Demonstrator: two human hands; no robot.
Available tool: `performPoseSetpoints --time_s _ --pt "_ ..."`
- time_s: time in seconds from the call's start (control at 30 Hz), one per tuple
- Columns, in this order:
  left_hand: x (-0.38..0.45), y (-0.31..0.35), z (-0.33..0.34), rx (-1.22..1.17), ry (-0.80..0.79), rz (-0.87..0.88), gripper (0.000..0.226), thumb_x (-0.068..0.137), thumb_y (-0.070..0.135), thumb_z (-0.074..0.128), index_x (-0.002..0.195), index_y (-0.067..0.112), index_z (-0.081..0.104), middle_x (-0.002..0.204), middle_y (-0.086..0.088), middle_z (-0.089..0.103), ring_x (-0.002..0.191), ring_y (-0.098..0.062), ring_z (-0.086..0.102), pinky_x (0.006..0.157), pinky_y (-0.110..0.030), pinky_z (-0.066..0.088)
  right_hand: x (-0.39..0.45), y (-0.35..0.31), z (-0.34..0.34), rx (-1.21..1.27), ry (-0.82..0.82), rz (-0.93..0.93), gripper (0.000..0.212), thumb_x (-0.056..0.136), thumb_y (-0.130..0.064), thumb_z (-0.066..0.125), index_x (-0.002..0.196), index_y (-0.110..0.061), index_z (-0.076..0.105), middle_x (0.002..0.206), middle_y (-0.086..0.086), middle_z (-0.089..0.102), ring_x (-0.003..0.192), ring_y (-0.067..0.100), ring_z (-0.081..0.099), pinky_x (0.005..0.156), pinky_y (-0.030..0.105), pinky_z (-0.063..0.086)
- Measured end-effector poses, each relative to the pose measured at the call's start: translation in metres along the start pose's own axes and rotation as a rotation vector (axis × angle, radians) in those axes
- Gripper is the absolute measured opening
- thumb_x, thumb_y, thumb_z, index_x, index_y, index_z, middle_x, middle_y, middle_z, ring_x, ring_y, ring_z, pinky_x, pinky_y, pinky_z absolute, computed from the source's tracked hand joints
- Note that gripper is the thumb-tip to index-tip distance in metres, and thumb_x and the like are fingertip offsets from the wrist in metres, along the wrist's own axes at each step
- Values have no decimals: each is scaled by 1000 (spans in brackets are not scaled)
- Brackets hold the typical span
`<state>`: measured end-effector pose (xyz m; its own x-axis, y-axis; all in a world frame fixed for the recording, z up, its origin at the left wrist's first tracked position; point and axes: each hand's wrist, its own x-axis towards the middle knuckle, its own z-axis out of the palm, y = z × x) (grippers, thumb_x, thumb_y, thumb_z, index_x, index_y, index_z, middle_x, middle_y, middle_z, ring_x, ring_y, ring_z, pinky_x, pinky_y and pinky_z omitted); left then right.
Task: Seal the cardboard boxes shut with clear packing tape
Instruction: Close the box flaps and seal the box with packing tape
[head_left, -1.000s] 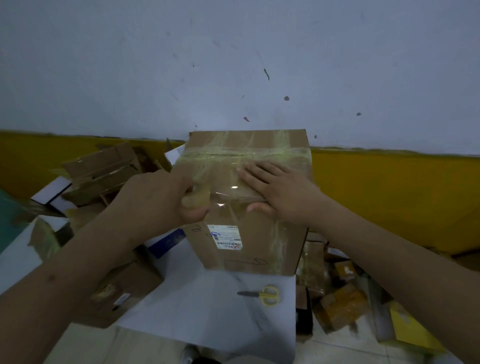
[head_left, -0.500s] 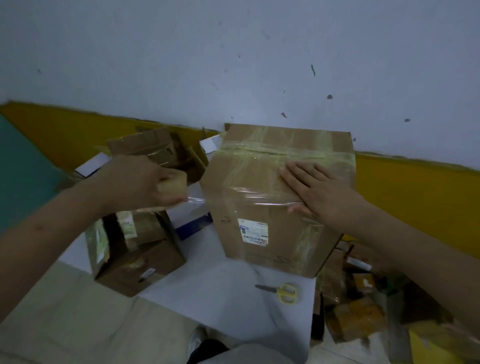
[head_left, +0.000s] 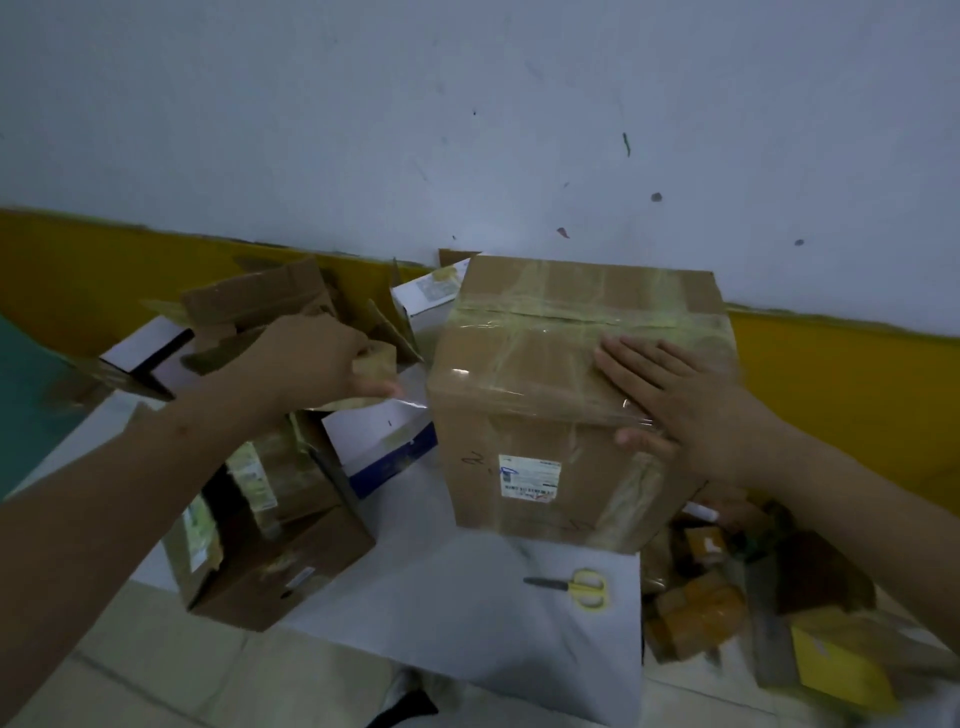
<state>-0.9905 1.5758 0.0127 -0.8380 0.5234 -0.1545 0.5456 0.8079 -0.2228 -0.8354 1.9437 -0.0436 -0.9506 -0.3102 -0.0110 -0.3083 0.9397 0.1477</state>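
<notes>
A brown cardboard box with a white label stands tilted on a white sheet, its top and front crossed by strips of clear tape. My right hand lies flat on its upper front face, fingers straight, pressing the tape. My left hand grips a roll of clear tape to the left of the box. A stretch of tape runs from the roll to the box's left edge.
Yellow scissors lie on the white sheet in front of the box. A smaller brown box and a white-and-blue box sit at the left. Loose cardboard is piled at the wall, and small packages lie at the right.
My left hand has pulled the roll leftward off the box front, drawing tape out past the box's left edge. My right hand stays flat on the box. The view has shifted left.
</notes>
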Motion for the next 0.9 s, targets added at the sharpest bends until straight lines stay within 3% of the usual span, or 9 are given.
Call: performPoseSetpoints --time_s 0.07,0.2,0.33,0.43,0.53,0.6,0.73,0.83,0.9 --pt "11 -1 5 -5 -29 47 82 81 85 42 133 23 59 108 2 67 93 -14 59 71 -29 42 0 -1 -1 28 -8 5 77 96 -72 -2 157 -27 -15 166 -5 -12 151 9 -14 124 39 1" --pt "32 -4 7 -26 -30 124 74 85 82 39 124 24 62 81 11 50 83 -11 52 67 -28 42 0 -10 -5 19 -4 53 69 102 -62 5 159 -23 -5 167 0 1 153 14 -1 124 43 12" --pt "55 -15 22 -95 -6 170 88 73 93 31 105 21 70 87 7 67 79 -10 61 72 -36 57 10 -34 -15 -98 10 132 72 101 -63 13 160 -23 1 160 13 28 146 29 26 116 44 27" --pt "67 -14 28 -190 4 208 95 63 101 23 93 22 68 83 5 67 75 -10 61 64 -33 54 38 -57 -20 -131 2 174 74 99 -65 11 160 -24 3 152 17 36 133 38 37 105 47 39" --pt "76 -13 30 -256 20 242 79 65 96 32 94 29 61 73 16 52 67 -2 51 54 -25 39 79 -75 -16 -92 25 21 69 103 -56 15 160 -17 8 163 11 21 148 33 23 118 45 28" --pt "83 -16 32 -253 13 270 82 65 94 36 101 26 64 75 14 54 67 -2 51 54 -25 39 113 -91 -14 -54 38 -58 68 104 -53 12 159 -14 6 166 6 12 153 25 12 123 41 19" --pt "94 -22 42 -349 -9 346 73 81 82 49 127 27 62 100 3 69 81 -9 60 63 -27 48 162 -121 -16 66 48 51 85 95 -67 -1 158 -11 7 166 9 6 153 19 6 124 38 16" --pt "96 -23 46 -413 -55 378 62 84 75 55 121 26 64 101 4 69 85 -11 62 74 -33 54 166 -138 -11 36 104 131 74 98 -62 15 158 -19 16 162 17 20 151 28 19 121 40 23" --pt "94 -22 46 -443 -59 406 47 86 68 61 108 27 65 88 9 65 76 -5 58 66 -29 49 166 -153 -6 -1 169 174 66 96 -47 28 155 -18 30 155 25 34 145 36 32 117 44 29"
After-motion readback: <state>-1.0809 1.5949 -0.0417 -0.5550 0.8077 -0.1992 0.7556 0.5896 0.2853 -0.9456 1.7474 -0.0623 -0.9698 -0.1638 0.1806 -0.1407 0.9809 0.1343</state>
